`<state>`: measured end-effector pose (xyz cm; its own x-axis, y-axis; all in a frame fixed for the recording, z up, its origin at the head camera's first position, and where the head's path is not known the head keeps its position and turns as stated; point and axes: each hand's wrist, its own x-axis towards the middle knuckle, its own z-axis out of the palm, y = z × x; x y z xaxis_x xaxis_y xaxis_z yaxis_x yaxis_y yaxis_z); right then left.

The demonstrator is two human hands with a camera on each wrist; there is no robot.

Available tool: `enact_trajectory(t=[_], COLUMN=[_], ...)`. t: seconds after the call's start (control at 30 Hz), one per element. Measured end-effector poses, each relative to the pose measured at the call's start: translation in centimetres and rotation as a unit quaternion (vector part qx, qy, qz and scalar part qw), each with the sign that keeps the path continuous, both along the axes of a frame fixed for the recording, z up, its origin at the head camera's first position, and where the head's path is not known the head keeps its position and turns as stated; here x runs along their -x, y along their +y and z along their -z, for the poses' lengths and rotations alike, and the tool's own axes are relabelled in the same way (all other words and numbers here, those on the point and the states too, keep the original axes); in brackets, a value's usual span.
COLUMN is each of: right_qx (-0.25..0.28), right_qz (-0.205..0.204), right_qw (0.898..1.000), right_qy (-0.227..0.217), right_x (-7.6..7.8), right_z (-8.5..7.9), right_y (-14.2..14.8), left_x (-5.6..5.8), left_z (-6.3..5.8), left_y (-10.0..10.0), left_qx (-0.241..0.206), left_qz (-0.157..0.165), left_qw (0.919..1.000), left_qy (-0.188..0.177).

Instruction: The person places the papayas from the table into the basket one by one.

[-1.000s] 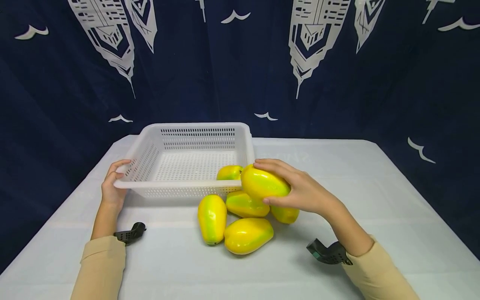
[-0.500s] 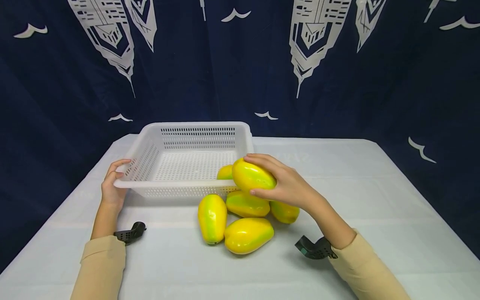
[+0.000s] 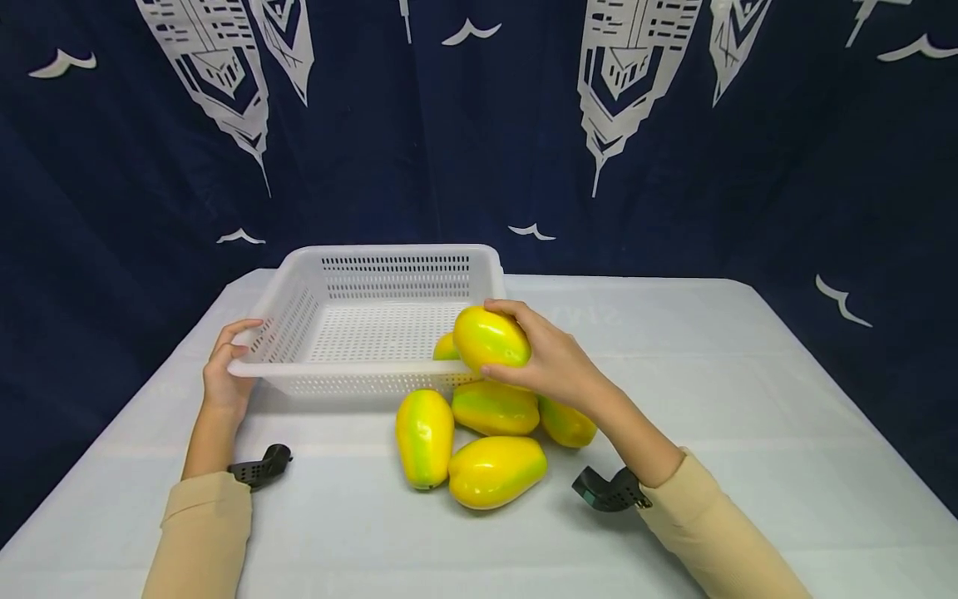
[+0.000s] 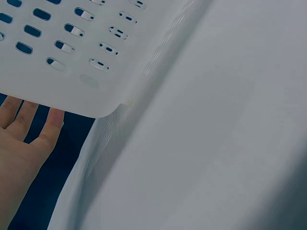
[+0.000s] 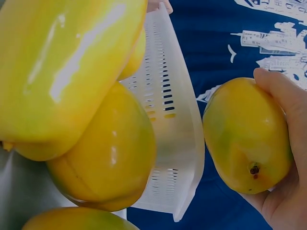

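Observation:
My right hand (image 3: pixel 552 356) grips a yellow papaya (image 3: pixel 490 337) with green patches. It is raised over the front right corner of a white perforated plastic basket (image 3: pixel 359 367). In the right wrist view the held papaya (image 5: pixel 249 139) shows its dark end spot, with the thumb and palm around its side. My left hand (image 3: pixel 226 370) holds the basket's left rim near the front corner; in the left wrist view its fingers (image 4: pixel 50 127) reach behind the rim. Inside the basket lies another papaya (image 3: pixel 445 347), partly hidden by the held one.
Several more papayas lie on the white table in front of the basket: one upright in view (image 3: pixel 424 438), one nearest me (image 3: pixel 497 472), one against the basket (image 3: pixel 496 408), one under my right wrist (image 3: pixel 566 423). A dark blue printed curtain (image 3: pixel 419 125) hangs behind.
My right hand has moved left and slightly up with the papaya, from beside the basket's right front corner to over it. The left hand and basket have stayed put.

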<state>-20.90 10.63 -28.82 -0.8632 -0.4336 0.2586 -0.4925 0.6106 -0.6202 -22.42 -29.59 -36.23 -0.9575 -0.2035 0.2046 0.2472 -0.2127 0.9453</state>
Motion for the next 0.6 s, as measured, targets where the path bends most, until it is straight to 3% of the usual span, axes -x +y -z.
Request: enact_trajectory(t=[0.6], right_qx=[0.03], right_qz=[-0.019], right_qw=[0.999], right_qy=[0.01], right_x=[1.7], right_z=[0.1], right_y=[-1.0], left_x=[0.1], left_z=[0.0], left_y=[0.0], left_qx=[-0.005], left_qz=[-0.001], left_qw=[1.0], left_qy=[0.003])
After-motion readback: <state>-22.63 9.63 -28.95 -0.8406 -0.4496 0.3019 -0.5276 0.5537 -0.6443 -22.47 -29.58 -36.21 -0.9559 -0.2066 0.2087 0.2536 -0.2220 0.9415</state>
